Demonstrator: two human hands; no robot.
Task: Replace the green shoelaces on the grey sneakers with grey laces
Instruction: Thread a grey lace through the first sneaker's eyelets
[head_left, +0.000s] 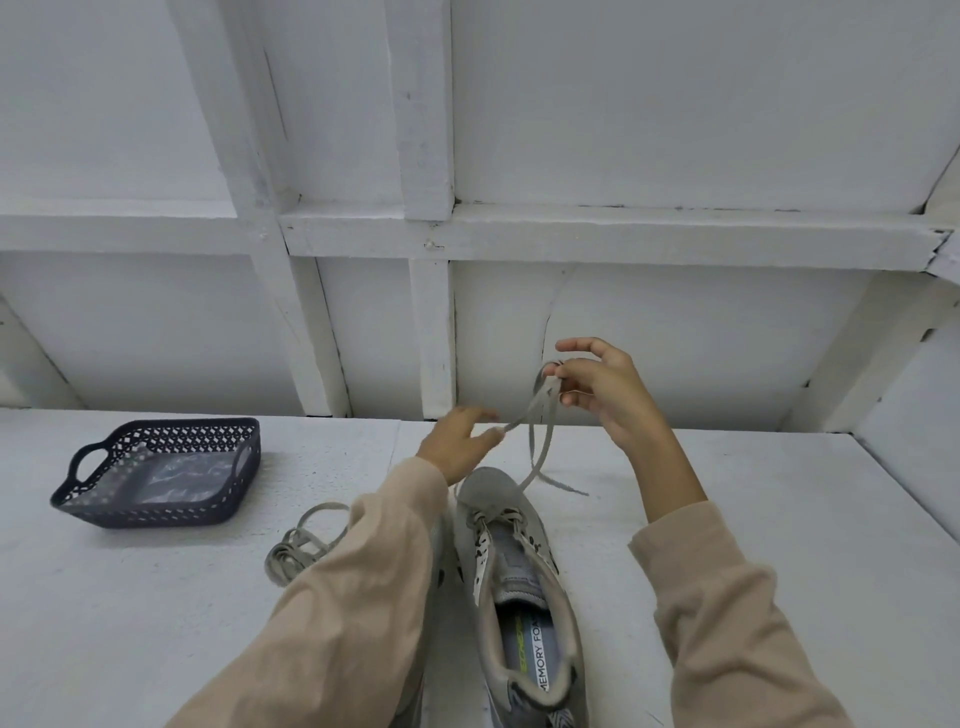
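Observation:
A grey sneaker lies on the white table, toe pointing away from me, with a grey lace threaded through its front eyelets. My right hand is raised above the toe and pinches both strands of that lace between thumb and fingers. My left hand is lower, just left of the toe, and pinches one strand near its end. A second grey lace lies bunched on the table to the left, partly hidden by my left sleeve. A second sneaker is mostly hidden under my left arm.
A dark blue perforated basket with handles stands at the left of the table. White wooden beams and panels rise behind the table's far edge.

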